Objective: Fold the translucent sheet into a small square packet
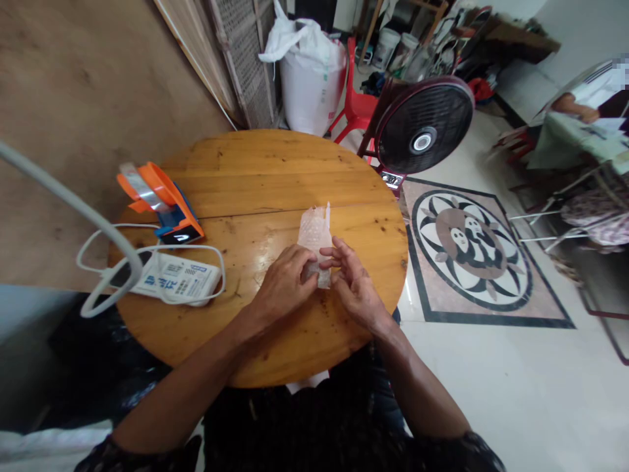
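A small piece of pinkish, translucent bubble wrap [315,228] lies on the round wooden table [265,170], in front of me. My left hand [287,280] is closed on its near left part, thumb and fingers curled together around the wrap. On the other side, my right hand [354,285] has its fingers apart and bent toward the wrap's right edge. Whether those fingertips touch it I cannot tell. Anything wrapped inside is hidden by the hands and the wrap.
An orange and blue tape dispenser [170,206] stands at the left, behind a white printed packet [181,278] with a white cable looped over it. A black fan [425,124] stands beyond the table. At far right a person sits by another table [570,141].
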Demonstrator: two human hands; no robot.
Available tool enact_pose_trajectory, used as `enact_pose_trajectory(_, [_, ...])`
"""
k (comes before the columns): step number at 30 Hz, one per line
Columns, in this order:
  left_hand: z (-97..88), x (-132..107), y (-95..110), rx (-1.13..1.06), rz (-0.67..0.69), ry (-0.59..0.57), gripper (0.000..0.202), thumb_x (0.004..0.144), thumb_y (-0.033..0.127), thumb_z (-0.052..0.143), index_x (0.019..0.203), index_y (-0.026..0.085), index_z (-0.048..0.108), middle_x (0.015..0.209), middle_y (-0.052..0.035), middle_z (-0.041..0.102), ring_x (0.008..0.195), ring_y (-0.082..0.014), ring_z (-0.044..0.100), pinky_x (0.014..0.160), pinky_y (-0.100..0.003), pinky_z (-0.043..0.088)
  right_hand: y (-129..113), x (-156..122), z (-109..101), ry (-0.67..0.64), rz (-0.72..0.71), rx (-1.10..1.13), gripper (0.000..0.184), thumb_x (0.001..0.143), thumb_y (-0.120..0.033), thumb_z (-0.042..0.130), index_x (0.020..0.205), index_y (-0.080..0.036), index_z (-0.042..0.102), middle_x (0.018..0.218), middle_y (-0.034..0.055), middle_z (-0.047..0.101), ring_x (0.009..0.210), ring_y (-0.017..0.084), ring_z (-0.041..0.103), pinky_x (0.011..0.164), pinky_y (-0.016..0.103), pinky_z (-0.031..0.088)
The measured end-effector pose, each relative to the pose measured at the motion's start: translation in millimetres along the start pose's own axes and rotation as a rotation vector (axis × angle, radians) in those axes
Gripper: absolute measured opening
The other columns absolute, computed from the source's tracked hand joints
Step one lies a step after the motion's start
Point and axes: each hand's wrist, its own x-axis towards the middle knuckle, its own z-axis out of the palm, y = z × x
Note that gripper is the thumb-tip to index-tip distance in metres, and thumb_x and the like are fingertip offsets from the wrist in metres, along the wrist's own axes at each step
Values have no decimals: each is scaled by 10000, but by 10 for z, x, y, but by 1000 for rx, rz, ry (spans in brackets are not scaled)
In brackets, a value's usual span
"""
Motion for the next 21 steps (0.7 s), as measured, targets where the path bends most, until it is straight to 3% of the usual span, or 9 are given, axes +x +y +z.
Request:
enact_pose_trajectory(5, [25,-1,-28,-13,23,2,90,786,117,543,833,191,562,911,-46,574,873,-184,553,779,-321,483,31,-9,22,66,10,81,506,899,-222,478,1383,-292,349,1227,88,529,1023,176,588,838,353,523])
enact_pose_trajectory(9, [46,4,-37,23,39,21,89,776,122,555,828,193,570,918,-53,565,926,-200,544,827,-344,486,69,85,-70,195,35,43,317,858,-270,574,1171,-241,530,1033,62,617,910,165,611,791,314,512])
enact_pose_trajectory(12, [43,26,-36,53,72,41,85,767,126,559,817,194,574,971,-72,562,979,-217,533,861,-370,482,83,272,-208,218,56,-142,183,841,-327,594,969,-196,605,847,34,631,748,145,594,697,274,481])
enact_pose_trajectory(15, [37,46,-51,60,97,61,83,743,124,574,794,189,572,1074,-95,553,1050,-237,521,907,-400,472,64,534,-300,174,53,-384,214,829,-393,594,861,-182,613,737,14,616,626,124,543,600,248,418])
enact_pose_trajectory(21, [34,59,-111,49,108,12,111,719,133,600,807,192,567,1360,-117,464,1258,-276,427,1018,-464,403,-14,945,-229,118,109,-924,281,779,-470,619,755,-190,612,660,36,622,593,154,528,560,264,297])
